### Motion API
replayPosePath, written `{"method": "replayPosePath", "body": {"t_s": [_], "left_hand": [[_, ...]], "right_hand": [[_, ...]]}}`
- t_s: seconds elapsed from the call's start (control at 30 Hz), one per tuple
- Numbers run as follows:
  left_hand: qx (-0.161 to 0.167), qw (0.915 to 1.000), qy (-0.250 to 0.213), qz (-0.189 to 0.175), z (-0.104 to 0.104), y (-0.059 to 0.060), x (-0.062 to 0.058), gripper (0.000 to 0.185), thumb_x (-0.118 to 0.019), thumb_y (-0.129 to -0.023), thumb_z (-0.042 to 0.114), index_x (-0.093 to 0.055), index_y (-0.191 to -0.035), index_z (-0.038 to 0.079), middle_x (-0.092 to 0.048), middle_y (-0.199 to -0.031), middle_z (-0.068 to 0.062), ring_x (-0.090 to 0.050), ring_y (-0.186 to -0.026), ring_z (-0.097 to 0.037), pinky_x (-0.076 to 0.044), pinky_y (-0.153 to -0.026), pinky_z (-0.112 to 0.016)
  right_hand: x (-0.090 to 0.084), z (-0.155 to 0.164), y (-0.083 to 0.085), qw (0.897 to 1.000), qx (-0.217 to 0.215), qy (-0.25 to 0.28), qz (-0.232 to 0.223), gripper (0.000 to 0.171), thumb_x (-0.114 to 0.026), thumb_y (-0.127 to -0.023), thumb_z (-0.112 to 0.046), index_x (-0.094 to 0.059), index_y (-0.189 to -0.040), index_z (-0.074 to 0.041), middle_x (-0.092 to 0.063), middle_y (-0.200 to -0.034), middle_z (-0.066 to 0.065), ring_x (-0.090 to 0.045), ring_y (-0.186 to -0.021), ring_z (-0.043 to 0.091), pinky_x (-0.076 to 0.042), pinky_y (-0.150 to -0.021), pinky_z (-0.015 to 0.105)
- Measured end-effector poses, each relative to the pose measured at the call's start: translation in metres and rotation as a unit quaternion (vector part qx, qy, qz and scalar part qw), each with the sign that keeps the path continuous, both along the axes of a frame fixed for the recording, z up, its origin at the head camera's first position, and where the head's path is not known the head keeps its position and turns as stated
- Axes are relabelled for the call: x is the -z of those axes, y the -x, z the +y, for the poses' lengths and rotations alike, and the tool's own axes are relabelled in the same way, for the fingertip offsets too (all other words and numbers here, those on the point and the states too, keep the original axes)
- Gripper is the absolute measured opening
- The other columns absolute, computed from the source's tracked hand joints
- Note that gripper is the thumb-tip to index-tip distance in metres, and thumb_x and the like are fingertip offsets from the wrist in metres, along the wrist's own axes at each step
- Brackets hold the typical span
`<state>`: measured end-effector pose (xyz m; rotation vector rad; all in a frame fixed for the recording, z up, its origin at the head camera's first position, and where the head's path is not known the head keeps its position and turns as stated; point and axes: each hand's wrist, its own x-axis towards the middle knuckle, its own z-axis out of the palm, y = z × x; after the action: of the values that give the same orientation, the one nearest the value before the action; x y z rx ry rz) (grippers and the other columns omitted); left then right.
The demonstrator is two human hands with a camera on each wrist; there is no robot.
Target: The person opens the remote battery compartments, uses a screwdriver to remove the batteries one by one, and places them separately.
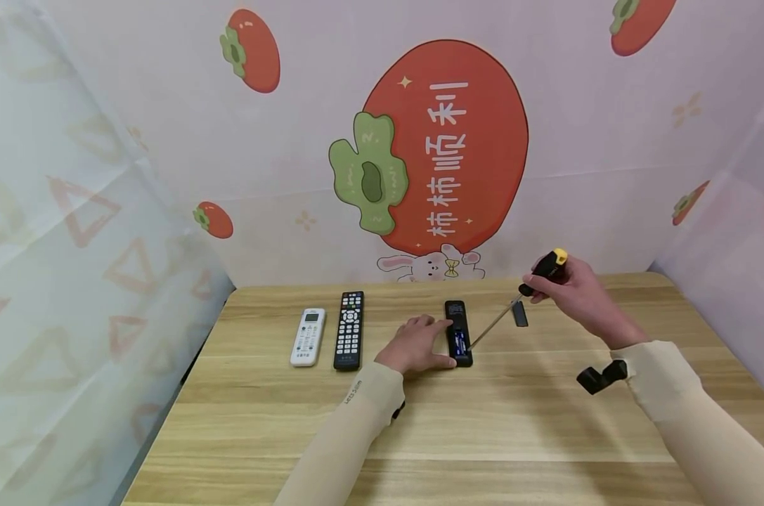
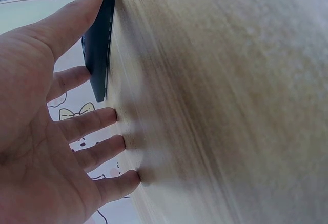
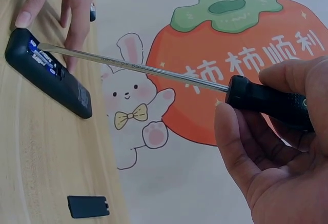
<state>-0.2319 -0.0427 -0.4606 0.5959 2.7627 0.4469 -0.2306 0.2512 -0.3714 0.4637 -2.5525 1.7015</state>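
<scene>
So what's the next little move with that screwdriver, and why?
Probably lever the screwdriver tip gently under a battery end to lift it out. The black remote lies with its compartment open, its cover set aside on the table; the left hand steadies it, and the right hand has the tip at the cells.

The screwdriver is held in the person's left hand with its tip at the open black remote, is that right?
Not quite: the right hand holds the screwdriver, as the head view shows. Its tip is indeed at the open black remote, which the left hand steadies.
</scene>
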Motion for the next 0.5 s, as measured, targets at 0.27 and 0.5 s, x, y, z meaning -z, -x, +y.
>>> {"method": "replayPosePath", "body": {"t_s": [0.27,0.5], "left_hand": [[-0.002,1.0,0.0,0.002,0.0002,-0.0008,-0.0006,0.078,-0.074,-0.088,0.054,-0.043,-0.156,0.029,-0.044,-0.155,-0.007,-0.036,-0.144,-0.031,-0.027,-0.119,-0.049],[-0.003,1.0,-0.004,0.002,0.0003,-0.0015,0.0002,0.078,-0.075,-0.088,0.053,-0.044,-0.155,0.029,-0.043,-0.155,-0.008,-0.036,-0.144,-0.031,-0.027,-0.119,-0.049]], "right_hand": [[-0.001,-0.0037,-0.0009,1.0,0.005,-0.008,-0.007,0.03,-0.066,-0.101,-0.019,-0.056,-0.115,0.006,-0.065,-0.1,0.019,-0.071,-0.08,0.023,-0.059,-0.075,0.028],[0.0004,-0.0039,0.001,1.0,0.008,-0.006,-0.003,0.032,-0.065,-0.101,-0.017,-0.053,-0.117,0.007,-0.064,-0.101,0.02,-0.071,-0.08,0.017,-0.059,-0.074,0.026]]}}
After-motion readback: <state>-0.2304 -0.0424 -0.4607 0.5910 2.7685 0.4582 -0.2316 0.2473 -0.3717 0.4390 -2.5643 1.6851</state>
